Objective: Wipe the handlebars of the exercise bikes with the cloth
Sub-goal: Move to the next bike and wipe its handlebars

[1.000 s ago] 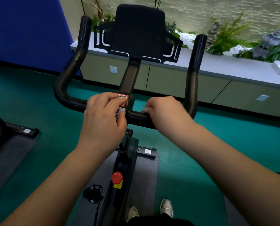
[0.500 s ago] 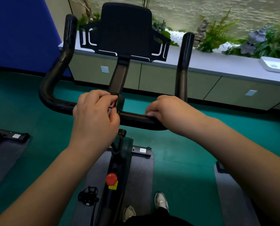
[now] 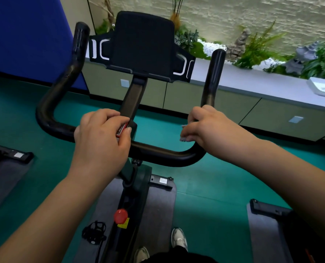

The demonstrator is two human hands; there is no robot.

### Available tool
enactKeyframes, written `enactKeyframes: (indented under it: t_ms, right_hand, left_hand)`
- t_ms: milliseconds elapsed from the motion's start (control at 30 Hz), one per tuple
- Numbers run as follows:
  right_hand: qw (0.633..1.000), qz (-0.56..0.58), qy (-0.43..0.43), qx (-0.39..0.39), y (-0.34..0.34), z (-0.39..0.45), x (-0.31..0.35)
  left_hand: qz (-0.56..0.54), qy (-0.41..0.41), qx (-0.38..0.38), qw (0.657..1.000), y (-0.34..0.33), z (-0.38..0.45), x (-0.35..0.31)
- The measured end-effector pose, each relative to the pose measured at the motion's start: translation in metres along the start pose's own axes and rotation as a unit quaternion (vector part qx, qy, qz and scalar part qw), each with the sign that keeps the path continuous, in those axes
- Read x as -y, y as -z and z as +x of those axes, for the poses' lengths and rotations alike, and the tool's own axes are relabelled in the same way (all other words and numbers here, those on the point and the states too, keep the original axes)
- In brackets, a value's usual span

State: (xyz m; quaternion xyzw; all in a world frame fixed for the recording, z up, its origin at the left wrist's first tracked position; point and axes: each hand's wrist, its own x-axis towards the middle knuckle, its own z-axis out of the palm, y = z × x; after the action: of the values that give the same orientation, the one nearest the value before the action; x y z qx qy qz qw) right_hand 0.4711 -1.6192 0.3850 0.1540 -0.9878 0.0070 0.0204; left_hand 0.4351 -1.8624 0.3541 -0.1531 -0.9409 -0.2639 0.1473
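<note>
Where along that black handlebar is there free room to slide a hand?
Free: the handlebar between left hand and right hand, the left bend, both upright ends. Crowded: the middle, where the left hand grips beside the red sticker.

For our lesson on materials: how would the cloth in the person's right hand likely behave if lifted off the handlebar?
The cloth is probably floppy: it bunches inside the right hand with only thin edges showing. It likely weighs little, since it fits in the curled fingers. It seems to follow the curve of the handlebar, so it would droop.

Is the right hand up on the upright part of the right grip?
No. The right hand sits at the bend of the handlebar, below the upright grip.
</note>
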Motion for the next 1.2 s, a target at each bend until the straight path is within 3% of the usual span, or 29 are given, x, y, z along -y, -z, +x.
enactKeyframes:
  t_ms: [267, 500, 633, 833, 1200]
  right_hand:
    - [0.994, -0.003, -0.09, -0.069, 0.009, 0.044, -0.054]
    - [0.998, 0.052, -0.028, -0.031, 0.001, 0.027, -0.041]
    - [0.999, -0.03, -0.012, -0.041, 0.006, 0.048, -0.058]
    - [0.981, -0.114, -0.04, -0.148, 0.023, 0.094, -0.105]
    - [0.939, 0.071, -0.107, -0.319, 0.032, 0.115, -0.133]
  left_hand:
    - [0.02, 0.042, -0.001, 0.999, -0.007, 0.01, -0.013]
    - [0.049, 0.062, -0.001, 0.997, -0.013, 0.015, -0.017]
    - [0.055, 0.071, -0.004, 0.996, -0.015, 0.018, -0.021]
    - [0.065, 0.086, -0.001, 0.994, -0.016, 0.025, -0.028]
    - [0.068, 0.091, -0.022, 0.993, -0.016, 0.023, -0.03]
